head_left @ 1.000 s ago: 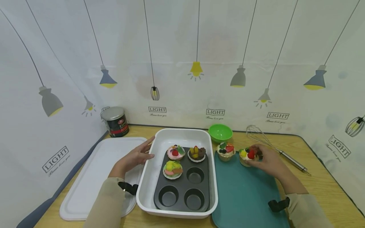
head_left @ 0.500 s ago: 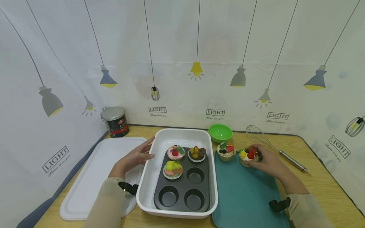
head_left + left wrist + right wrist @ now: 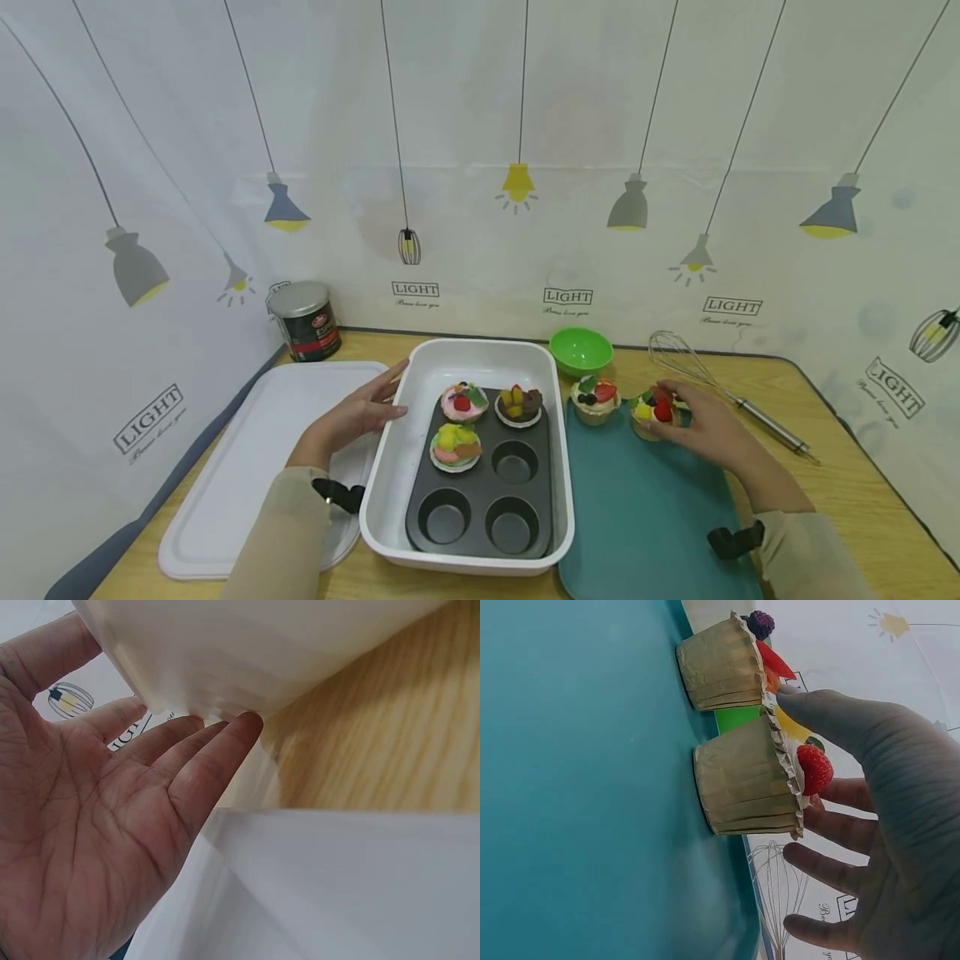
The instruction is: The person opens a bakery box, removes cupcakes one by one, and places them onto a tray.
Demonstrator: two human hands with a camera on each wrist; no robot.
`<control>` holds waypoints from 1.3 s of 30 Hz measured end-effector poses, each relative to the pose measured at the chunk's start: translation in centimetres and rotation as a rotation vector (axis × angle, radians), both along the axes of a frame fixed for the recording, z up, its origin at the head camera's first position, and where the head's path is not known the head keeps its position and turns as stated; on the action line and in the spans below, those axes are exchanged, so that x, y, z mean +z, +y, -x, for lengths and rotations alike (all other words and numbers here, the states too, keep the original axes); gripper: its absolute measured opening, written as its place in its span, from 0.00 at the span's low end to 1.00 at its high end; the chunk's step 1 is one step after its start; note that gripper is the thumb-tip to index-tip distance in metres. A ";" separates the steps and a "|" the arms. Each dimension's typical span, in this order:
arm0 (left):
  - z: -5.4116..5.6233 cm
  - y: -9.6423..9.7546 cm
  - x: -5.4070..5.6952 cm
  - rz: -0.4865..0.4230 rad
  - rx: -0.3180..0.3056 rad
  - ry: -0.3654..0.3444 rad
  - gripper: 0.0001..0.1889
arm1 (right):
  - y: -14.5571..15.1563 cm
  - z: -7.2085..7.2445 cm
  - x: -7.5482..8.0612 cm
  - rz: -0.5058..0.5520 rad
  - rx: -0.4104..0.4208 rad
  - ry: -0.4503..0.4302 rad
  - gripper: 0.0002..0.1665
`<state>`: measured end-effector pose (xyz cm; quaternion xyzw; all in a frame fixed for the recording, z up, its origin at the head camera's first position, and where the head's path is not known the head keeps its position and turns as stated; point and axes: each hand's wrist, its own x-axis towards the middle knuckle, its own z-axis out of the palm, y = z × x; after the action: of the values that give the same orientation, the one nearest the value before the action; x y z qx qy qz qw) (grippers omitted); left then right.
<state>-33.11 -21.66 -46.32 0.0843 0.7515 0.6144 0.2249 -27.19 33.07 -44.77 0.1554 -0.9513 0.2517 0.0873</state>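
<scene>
My left hand (image 3: 352,421) rests against the left wall of a deep white baking dish (image 3: 386,483). In the left wrist view its fingers reach out nearly straight, tips at the dish's pale side. A dark muffin tin (image 3: 480,492) lies in the dish, with three fruit-topped cupcakes in its upper cups. My right hand (image 3: 701,421) holds a strawberry-topped cupcake (image 3: 746,776) near its rim, thumb on one side and fingers on the other. The cupcake stands on a teal tray (image 3: 645,517), beside another cupcake (image 3: 724,664) topped with berries.
A green bowl (image 3: 581,352) stands behind the tray, and a whisk (image 3: 738,400) lies to the right. On the left are a white tray (image 3: 247,467) and a dark lidded can (image 3: 303,325). A printed curtain (image 3: 465,125) encloses the back and sides.
</scene>
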 end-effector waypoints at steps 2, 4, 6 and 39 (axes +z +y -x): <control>0.0 0.0 0.0 0.001 -0.003 0.001 0.45 | 0.0 0.0 0.1 0.001 0.003 0.000 0.48; 0.1 0.0 0.0 0.000 -0.005 0.002 0.45 | 0.0 -0.1 0.2 0.001 0.005 0.004 0.48; 0.1 0.0 -0.1 -0.001 -0.007 0.006 0.45 | -0.1 -0.1 0.4 -0.003 0.012 0.013 0.48; 0.3 -0.2 -0.3 -0.039 -0.016 0.018 0.46 | -24.1 -1.5 4.4 -0.253 0.583 -0.075 0.44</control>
<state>-33.39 -21.91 -46.60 0.1002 0.7407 0.6263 0.2216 -25.71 8.92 -40.40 0.4217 -0.8930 0.1511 -0.0438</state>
